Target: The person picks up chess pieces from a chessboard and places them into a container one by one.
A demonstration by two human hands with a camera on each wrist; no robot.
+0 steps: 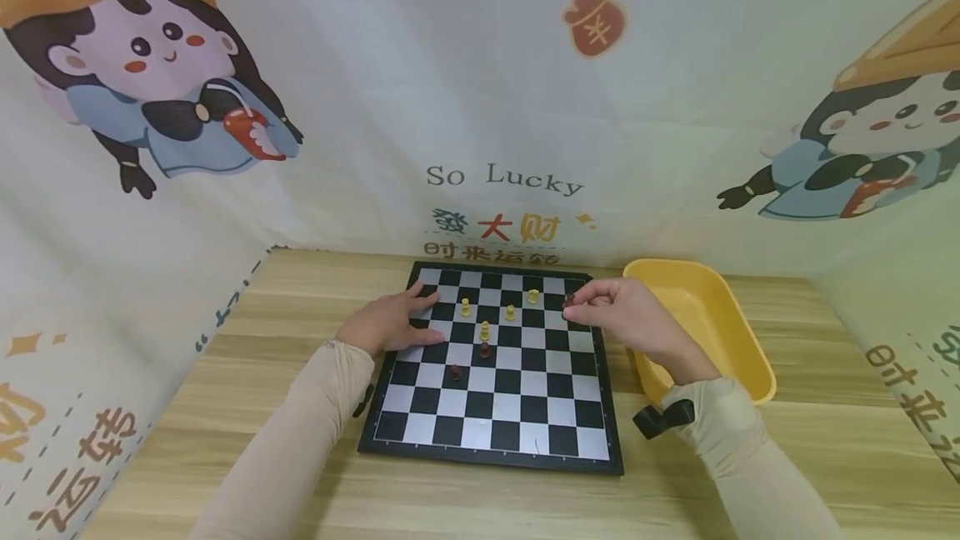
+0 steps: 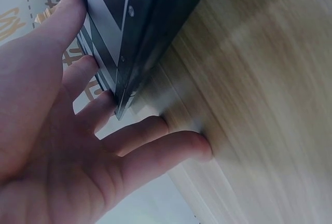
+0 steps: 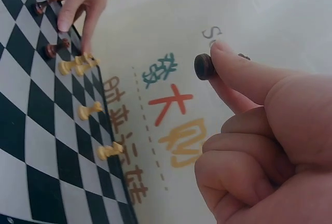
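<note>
- Holding a small, dark reddish-brown chess piece [image 1: 569, 301] in a narrow pinch, the right hand [image 1: 626, 315] hangs over the far right part of a square, black-framed chessboard [image 1: 508, 407] in the head view.
- Head view, surroundings: four pale yellow chess pieces [image 1: 485, 331] and two dark brown chess pieces [image 1: 484, 350] occupy the board; a rounded, glossy yellow tray [image 1: 738, 340] sits just to its right on the wood-grained table [image 1: 247, 340].
- Head view, left side: the left hand [image 1: 388, 323] lies at the board's left edge, fingers spread, gripping nothing.
- Left wrist view: the thumb tip touches the board; two fingers appear to rest on the table beside it. The pinched piece is out of view.
- Right wrist view, handling: the piece is probably light, stiff and sturdy, perhaps slightly slippery; the body above the base offers the surest hold, where thumb and forefinger meet it.
- Right wrist view, appearance: a round, nearly black base projects leftward and a small tip shows beyond the fingers; the covered middle leaves its type uncertain.
</note>
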